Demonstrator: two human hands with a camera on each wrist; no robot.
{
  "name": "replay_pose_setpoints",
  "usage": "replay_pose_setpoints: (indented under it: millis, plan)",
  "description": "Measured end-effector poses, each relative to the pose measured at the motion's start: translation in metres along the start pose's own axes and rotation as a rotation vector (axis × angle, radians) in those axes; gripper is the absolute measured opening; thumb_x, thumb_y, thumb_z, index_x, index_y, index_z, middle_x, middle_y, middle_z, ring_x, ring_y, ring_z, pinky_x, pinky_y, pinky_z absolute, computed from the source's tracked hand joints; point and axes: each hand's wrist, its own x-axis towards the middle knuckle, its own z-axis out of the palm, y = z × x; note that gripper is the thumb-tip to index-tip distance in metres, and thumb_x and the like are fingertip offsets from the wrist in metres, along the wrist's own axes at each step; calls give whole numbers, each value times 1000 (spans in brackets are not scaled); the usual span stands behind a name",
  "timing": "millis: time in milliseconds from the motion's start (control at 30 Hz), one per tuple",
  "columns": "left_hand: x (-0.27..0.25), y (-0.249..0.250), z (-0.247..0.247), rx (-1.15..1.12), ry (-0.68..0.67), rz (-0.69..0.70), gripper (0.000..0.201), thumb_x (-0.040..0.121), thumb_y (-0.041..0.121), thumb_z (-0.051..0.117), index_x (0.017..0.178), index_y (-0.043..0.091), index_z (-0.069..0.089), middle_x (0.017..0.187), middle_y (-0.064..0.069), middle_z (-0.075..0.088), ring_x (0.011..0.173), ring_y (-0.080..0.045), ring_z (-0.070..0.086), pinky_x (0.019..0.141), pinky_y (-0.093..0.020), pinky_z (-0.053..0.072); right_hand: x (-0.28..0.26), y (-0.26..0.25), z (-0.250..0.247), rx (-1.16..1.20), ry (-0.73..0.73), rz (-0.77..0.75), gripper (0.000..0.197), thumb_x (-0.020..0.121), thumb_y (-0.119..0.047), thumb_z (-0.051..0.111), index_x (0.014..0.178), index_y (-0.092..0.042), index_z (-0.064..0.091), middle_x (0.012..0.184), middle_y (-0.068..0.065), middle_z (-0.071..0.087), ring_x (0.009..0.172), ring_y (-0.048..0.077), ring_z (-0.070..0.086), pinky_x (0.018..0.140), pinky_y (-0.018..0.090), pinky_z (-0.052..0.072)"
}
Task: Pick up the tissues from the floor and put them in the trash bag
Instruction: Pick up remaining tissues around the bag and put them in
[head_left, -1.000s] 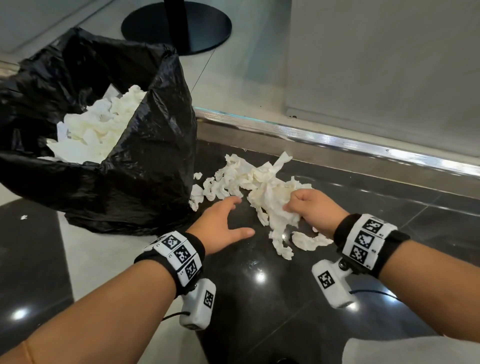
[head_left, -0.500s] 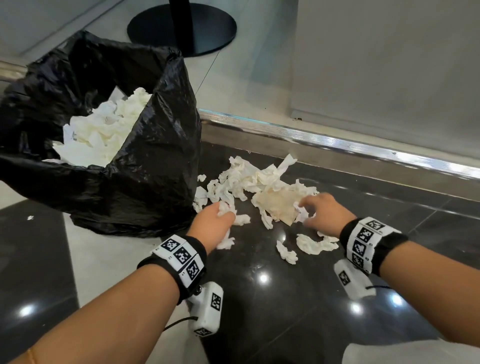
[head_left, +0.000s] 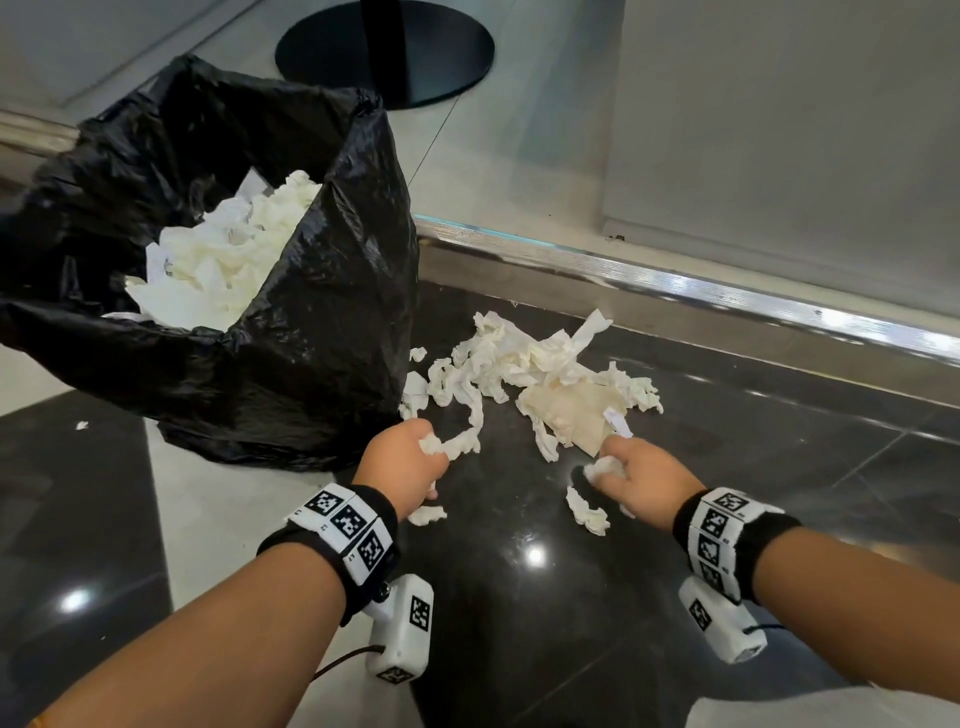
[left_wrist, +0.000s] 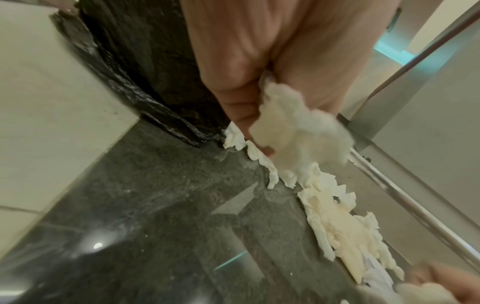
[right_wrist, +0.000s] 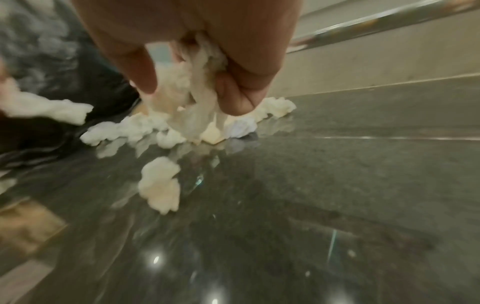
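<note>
Left hand (head_left: 402, 462), just beside the near base of the trash bag (head_left: 291, 364), is now clenched round a wad of tissue (head_left: 447, 446); half a second ago it only rested on the scraps there. Right hand (head_left: 641, 480), farther from the bag, has likewise drawn back from the pile's edge and grips a second wad (head_left: 602, 467). Both handfuls are thus secured, and the carry to the bag's open mouth appears to be the step due next. Most remaining tissues (head_left: 540, 364) lie heaped on the dark floor (head_left: 519, 623) beside the bag, with stray scraps nearer the wrists; the bag already holds a mound of tissue. The head view alone shows that open mouth and its contents. The left wrist view alone shows tissue bulging from between the curled fingers (left_wrist: 239, 98). The right wrist view shows strands trailing from the fist (right_wrist: 192, 51) to the pile, so some may drag or fall.
</note>
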Motion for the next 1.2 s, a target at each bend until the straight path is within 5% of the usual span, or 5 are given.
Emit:
replay_pose_setpoints:
  millis: [200,367,633,833,1200]
  plan:
    - [-2,-5,-4,101,29,93,13,86,20,61,94,24,51,78,0,56,68,-17,56,63,-30,50,4,-5,38,-366,-111,-78,36,88,-28,56,121,-20,47,133,8,29,110,31,50,95,33,44]
    - [-2,-14,-5,135,16,86,21,81,33,70,91,24,53,82,2,55,71,-18,53,70,-31,48,17,-21,14,-241,5,-132,27,91,-8,39,113,-11,53,98,10,60,74,16,56,87,26,42]
    - [-6,-31,-12,152,33,56,22,80,31,71,92,21,56,81,1,59,65,-16,53,68,-33,50,71,-43,-2,-364,43,72,95,69,-66,66,143,-21,27,125,9,52,110,29,56,88,38,49]
    - [-9,-46,-17,174,25,33,19,81,31,69,91,22,56,85,1,61,72,-15,56,65,-27,46,85,-48,10,-498,61,-92,28,92,-31,50,109,-11,58,112,10,55,102,30,58,77,32,43]
    - [-5,-33,-8,199,-26,84,14,83,30,67,88,22,56,88,1,62,84,-16,59,77,-30,49,72,-74,-24,618,235,-187,23,77,-2,56,78,-25,55,76,-1,60,66,17,56,61,30,46]
